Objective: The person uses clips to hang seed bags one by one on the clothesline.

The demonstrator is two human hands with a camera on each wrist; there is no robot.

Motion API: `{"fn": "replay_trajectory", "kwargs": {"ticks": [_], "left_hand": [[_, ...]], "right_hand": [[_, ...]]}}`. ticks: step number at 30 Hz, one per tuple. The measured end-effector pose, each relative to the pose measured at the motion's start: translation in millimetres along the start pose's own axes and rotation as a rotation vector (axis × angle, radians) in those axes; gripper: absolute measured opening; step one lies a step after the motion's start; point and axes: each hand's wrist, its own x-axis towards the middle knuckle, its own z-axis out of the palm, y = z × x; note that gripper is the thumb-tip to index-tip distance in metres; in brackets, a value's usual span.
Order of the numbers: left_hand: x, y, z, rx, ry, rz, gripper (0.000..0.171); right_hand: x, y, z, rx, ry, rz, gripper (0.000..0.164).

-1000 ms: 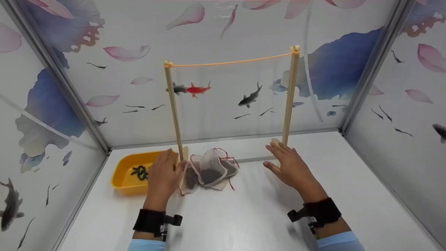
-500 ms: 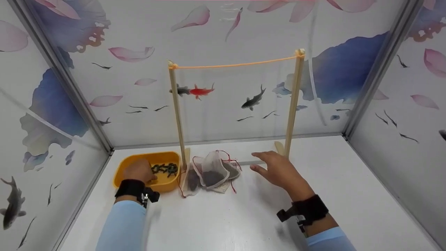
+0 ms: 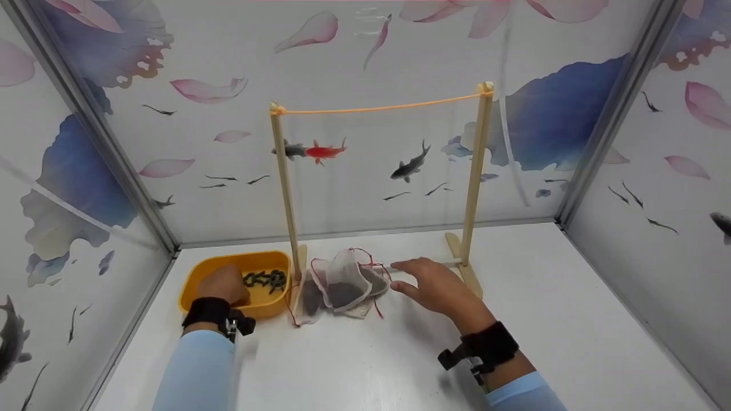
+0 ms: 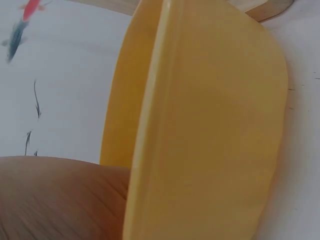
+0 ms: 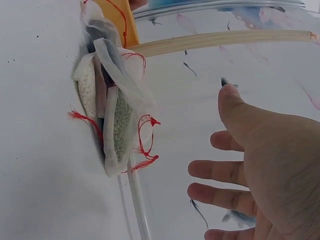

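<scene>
My left hand (image 3: 221, 285) reaches down into a yellow plastic basin (image 3: 265, 309) at the left of the table. Its fingers are hidden behind the hand and, in the left wrist view, by the basin wall (image 4: 215, 120); I cannot tell what they grip. Beside the hand inside the basin lie several small dark green, curly pieces (image 3: 267, 279). My right hand (image 3: 437, 285) hovers with fingers spread, just right of a pile of white mesh drawstring bags (image 3: 345, 291). Red cords and dark, green and pale fillings show in these bags (image 5: 121, 125). Nothing is in the right hand.
Behind the bags stands a wooden frame with a left post (image 3: 288, 194), a right post (image 3: 477, 177) and an orange cord (image 3: 377, 108) strung between their tops. A white rod (image 3: 451, 263) joins the bases low down. Printed panels (image 3: 354, 200) enclose the white table (image 3: 365, 365).
My left hand has moved left from beside the frame's left post into the basin. The right hand has come left from the right post toward the mesh bags.
</scene>
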Motion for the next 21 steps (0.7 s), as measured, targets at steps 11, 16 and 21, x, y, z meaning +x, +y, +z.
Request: {"fn": "replay_trajectory", "kwargs": {"ticks": [11, 16, 21], "left_hand": [[16.5, -1.2, 5.5, -0.312, 0.066, -0.058, 0.038], [16.9, 14.7, -2.5, -0.392, 0.163, -0.031, 0.024], [-0.5, 63.4, -6.6, -0.597, 0.287, 0.070, 0.016]], "right_hand": [[-5.2, 7.0, -3.4, 0.024, 0.033, 0.037, 0.054], [-6.9, 10.4, -9.3, 0.013, 0.062, 0.023, 0.052], [-8.7, 9.0, -16.0, 0.020, 0.147, -0.024, 0.047]]}}
